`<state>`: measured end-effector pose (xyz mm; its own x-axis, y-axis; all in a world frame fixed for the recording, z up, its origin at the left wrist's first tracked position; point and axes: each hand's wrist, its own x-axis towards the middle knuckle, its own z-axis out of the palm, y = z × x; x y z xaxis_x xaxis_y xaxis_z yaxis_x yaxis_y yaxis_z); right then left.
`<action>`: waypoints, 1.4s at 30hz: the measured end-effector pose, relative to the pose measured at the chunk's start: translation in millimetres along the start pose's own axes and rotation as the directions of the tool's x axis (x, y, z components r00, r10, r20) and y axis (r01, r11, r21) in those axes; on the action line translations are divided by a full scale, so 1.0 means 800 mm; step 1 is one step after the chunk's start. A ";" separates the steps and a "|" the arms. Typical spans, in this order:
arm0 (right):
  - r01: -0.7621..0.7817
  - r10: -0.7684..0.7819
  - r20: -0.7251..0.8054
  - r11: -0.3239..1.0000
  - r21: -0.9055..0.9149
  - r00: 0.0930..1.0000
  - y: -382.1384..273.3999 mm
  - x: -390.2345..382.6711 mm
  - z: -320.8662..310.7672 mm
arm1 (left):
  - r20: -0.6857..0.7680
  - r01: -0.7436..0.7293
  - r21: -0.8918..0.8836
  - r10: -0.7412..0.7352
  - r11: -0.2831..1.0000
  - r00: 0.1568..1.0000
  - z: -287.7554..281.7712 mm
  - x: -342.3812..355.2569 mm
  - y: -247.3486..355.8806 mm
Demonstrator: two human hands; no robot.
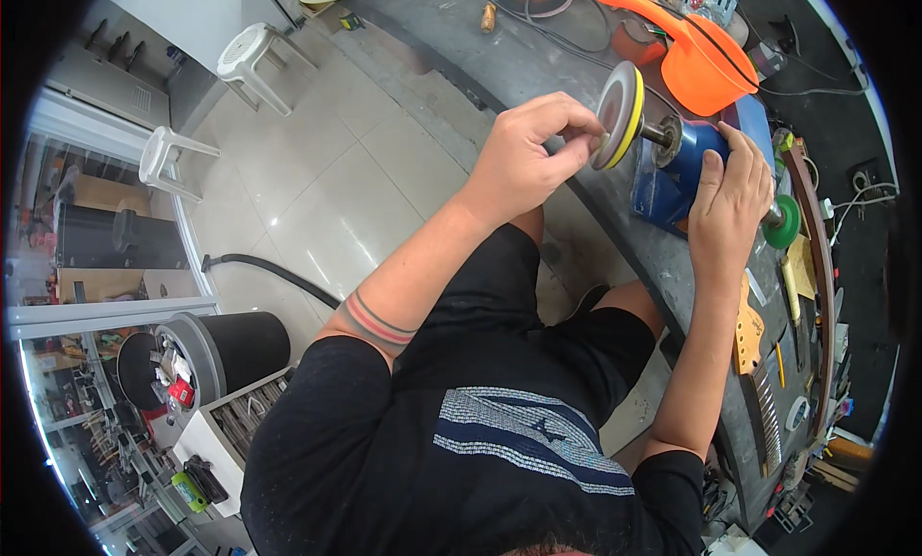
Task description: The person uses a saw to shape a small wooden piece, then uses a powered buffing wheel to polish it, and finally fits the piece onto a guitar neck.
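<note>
Workshop, w/ 2-wheel grinder (693,153), guitar headstock (748,333), misc. tools (769,414) on bench (437,39)

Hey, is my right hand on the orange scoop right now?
No, the right hand rests on the blue motor housing, while the orange scoop sits beyond its fingertips.

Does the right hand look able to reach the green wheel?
Probably yes: the right hand rests on the blue machine, close to the green wheel, and nothing visible blocks the way.

Dark script (757,325) (small, slanting) marks the guitar headstock (744,332), an emblem (550,429) the black shirt (423,489).
</note>
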<state>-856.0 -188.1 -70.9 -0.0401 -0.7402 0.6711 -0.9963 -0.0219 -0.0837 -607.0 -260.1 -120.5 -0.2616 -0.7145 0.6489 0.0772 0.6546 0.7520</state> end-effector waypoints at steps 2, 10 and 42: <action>0.003 -0.003 -0.004 1.000 0.004 1.000 0.001 0.000 0.000 | 0.001 0.029 -0.036 -0.029 0.999 1.000 -0.001 0.001 0.001; 0.009 -0.009 -0.008 0.999 0.040 1.000 0.003 0.000 -0.001 | -0.004 0.139 -0.068 -0.139 0.988 0.990 -0.009 0.004 0.007; 0.004 -0.004 -0.007 1.000 0.005 1.000 -0.002 0.001 0.000 | -0.044 0.066 0.062 -0.064 0.996 0.997 0.007 -0.002 0.003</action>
<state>-854.6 -188.5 -70.5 -0.0364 -0.7354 0.6767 -0.9960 -0.0284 -0.0845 -611.9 -256.0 -120.8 -0.2232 -0.7649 0.6042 0.0004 0.6198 0.7848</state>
